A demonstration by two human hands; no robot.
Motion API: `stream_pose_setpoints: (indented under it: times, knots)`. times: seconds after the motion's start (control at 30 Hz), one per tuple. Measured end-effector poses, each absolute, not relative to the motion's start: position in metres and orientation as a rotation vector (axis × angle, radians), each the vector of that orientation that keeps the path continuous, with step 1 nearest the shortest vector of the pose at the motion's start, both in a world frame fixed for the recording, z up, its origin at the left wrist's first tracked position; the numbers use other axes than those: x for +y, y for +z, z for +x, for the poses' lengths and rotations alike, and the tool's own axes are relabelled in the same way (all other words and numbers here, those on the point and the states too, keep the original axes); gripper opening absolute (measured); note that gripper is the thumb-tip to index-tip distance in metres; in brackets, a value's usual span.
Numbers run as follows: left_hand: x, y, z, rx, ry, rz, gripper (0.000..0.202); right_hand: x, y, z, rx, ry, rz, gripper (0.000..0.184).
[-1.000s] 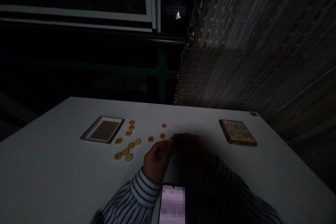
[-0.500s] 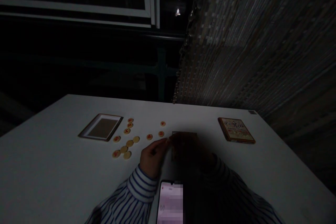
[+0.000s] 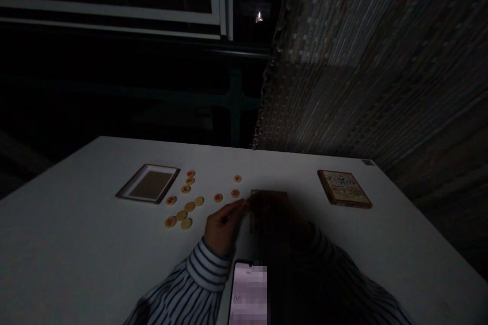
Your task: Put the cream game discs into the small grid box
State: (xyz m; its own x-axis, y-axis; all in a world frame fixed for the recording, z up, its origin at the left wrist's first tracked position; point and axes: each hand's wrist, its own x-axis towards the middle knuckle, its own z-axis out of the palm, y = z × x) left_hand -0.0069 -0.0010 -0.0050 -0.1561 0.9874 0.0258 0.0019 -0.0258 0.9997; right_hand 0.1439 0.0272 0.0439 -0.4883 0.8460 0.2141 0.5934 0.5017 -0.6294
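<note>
My left hand (image 3: 223, 226) and shadowed right hand (image 3: 280, 216) nearly meet; I can't tell what either grip holds. Round pieces (image 3: 189, 206) lie toward the table's (image 3: 76, 213) far-left corner, probably spread for easy reach.

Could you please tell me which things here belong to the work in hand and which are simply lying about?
Seemingly in use:
left hand
right hand
round pieces
shadowed box, partly hidden by the right hand

Probably just lying about:
phone
shallow tray
printed box
</note>
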Motion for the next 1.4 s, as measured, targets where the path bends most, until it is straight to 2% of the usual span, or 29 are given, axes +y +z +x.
stream_pose_setpoints:
  times: [0.17, 0.33, 0.7, 1.1, 1.4]
  knots:
    - [0.0, -0.005, -0.007, 1.296, 1.358, 1.083, 0.029, 0.029, 0.038, 0.145, -2.17, 0.654, -1.119, 0.019]
    - [0.0, 0.0, -0.006, 1.27, 1.357, 1.043, 0.022, 0.029, 0.032, 0.145, -2.171, 0.682, -1.056, 0.022]
    - [0.001, 0.002, -0.008, 1.272, 1.373, 0.991, 0.02, 0.027, 0.041, 0.139, -2.462, 0.224, -1.027, 0.021]
    - [0.002, -0.001, -0.007, 1.273, 1.348, 1.011, 0.022, 0.027, 0.036, 0.144, -2.553, 0.079, -1.079, 0.022]
    - [0.005, -0.01, -0.012, 1.444, 1.324, 1.138, 0.024, 0.027, 0.051, 0.153, -2.702, 0.062, -1.22, 0.017]
